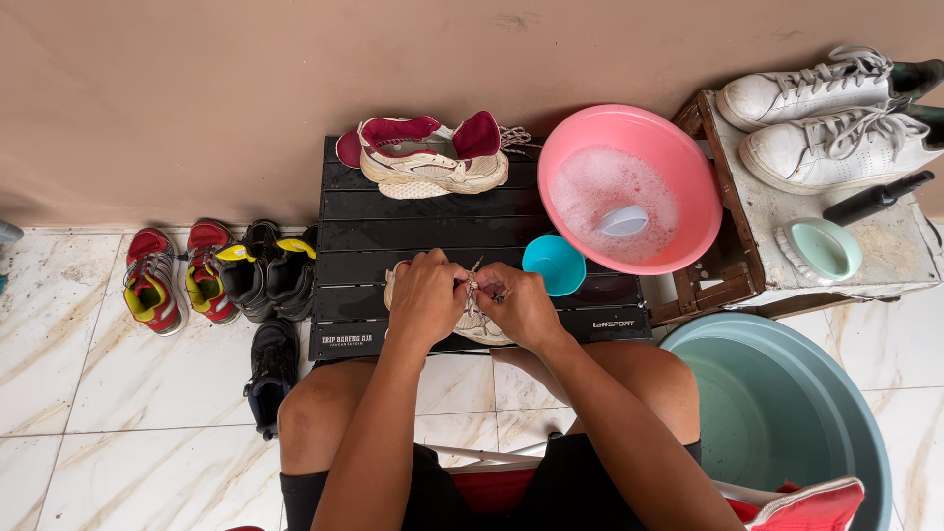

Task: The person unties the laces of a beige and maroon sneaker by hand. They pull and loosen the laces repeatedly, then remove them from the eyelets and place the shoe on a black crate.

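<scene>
A pale shoe (470,320) lies on the black slatted table (393,236) at its near edge, mostly hidden under the hands, long axis running left to right; which end is the toe cannot be told; the left hand (425,298) and right hand (518,305) both pinch its lace (473,278), pulled up between them.

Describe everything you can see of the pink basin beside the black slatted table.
The pink basin is round, smooth and looks like plastic. It sits upright, resting partly on the black slatted table and partly on a worn wooden crate. It holds foamy, soapy water with a small pale cup lying in it. A teal bowl sits against its near rim.
</scene>
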